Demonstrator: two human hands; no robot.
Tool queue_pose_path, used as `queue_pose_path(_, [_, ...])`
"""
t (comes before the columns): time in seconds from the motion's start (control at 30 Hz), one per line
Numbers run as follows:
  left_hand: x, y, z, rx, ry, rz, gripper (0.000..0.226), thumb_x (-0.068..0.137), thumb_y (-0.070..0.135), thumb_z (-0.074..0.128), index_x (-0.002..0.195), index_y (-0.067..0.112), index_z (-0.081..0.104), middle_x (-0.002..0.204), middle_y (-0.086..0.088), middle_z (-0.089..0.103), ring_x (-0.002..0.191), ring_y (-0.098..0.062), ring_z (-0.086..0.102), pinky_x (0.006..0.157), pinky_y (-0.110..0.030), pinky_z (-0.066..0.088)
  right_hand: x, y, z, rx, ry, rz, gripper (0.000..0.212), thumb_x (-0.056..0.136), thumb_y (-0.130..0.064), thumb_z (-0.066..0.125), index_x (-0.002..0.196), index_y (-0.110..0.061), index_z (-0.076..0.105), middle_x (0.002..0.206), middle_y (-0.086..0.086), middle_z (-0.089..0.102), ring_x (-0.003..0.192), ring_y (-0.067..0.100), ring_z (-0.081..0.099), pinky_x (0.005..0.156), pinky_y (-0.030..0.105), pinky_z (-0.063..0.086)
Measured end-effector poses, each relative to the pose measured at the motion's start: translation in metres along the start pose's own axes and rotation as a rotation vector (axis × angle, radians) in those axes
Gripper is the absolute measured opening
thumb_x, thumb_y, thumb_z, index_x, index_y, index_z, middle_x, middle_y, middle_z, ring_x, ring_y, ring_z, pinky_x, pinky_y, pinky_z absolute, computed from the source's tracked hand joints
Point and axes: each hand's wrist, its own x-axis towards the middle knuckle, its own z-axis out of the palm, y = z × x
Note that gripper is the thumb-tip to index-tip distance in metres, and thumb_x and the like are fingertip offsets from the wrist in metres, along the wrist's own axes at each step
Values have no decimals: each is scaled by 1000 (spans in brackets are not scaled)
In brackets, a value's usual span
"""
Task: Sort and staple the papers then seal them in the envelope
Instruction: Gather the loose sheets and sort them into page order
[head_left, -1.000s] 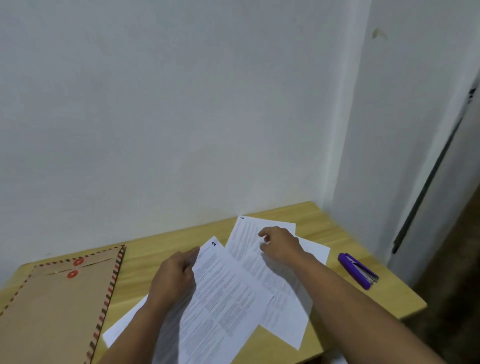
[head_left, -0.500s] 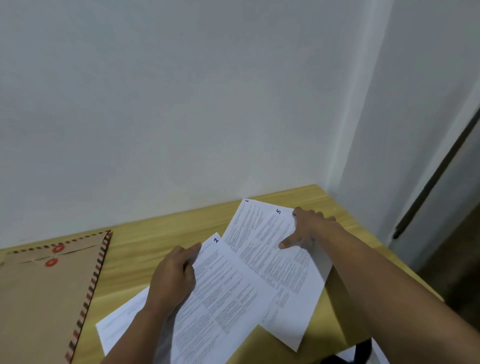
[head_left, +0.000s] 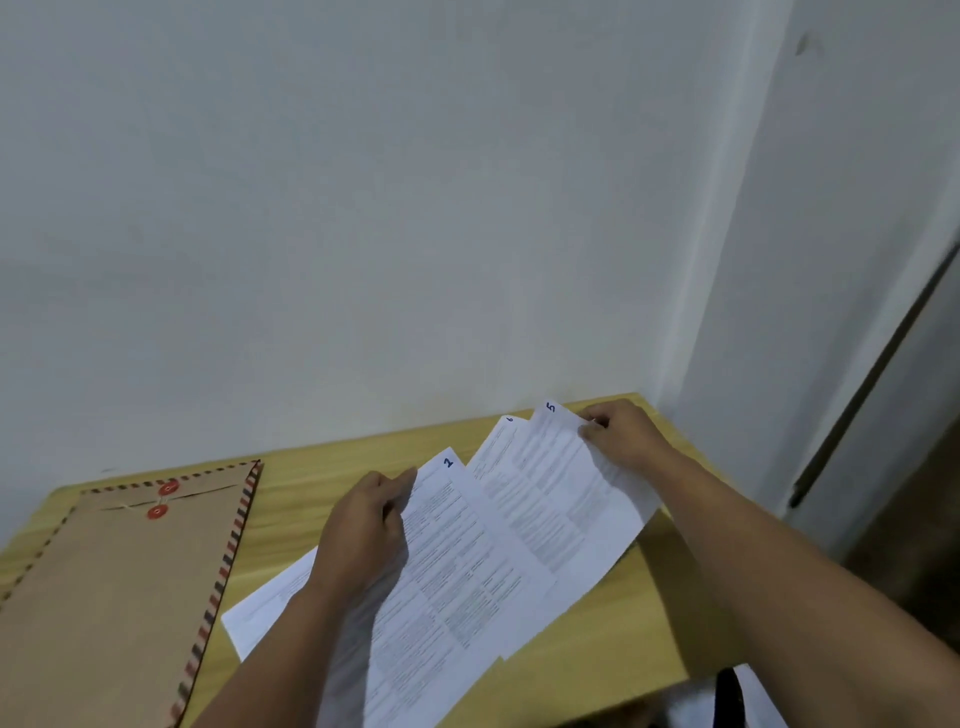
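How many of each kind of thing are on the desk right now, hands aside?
Printed paper sheets: 4 showing, namely sheet 2, sheet 6, sheet 5 and an unnumbered sheet poking out beneath; more may lie hidden.
Brown envelope: 1
Stapler: 0 in view
Total: 5

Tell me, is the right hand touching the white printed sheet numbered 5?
Touching: the head view shows the right hand pinching the top edge of sheet 5.
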Motion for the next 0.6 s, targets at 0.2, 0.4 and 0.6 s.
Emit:
queue_pose_path(0.2, [-2, 34, -46, 29, 82, 90, 33, 92, 3, 57, 106, 30, 71, 75, 6, 53, 70, -11, 54, 64, -43, 53, -36, -63, -29, 254, -18, -141, 19, 100, -23, 69, 89, -16, 82, 93, 7, 81, 83, 15, 69, 85, 37, 56])
queue_pose_path(0.4, [-5, 66, -83, -7, 184, 178, 52, 93, 2, 60, 129, 39, 67, 78, 11, 53, 70, -7, 55, 64, -28, 48, -74, -129, -40, 430, -142, -179, 18, 102, -22, 67, 95, -14, 82, 80, -12, 76, 64, -3, 66, 61, 12, 48])
queue_pose_path(0.6, [-6, 92, -106, -57, 291, 198, 59, 89, -5, 60, 132, 35, 66, 83, 10, 57, 76, -9, 58, 70, -27, 49, -96, -169, -36, 513, -240, -190, 24, 104, -21, 62, 108, -4, 79, 90, -3, 76, 66, 0, 66, 55, 9, 46])
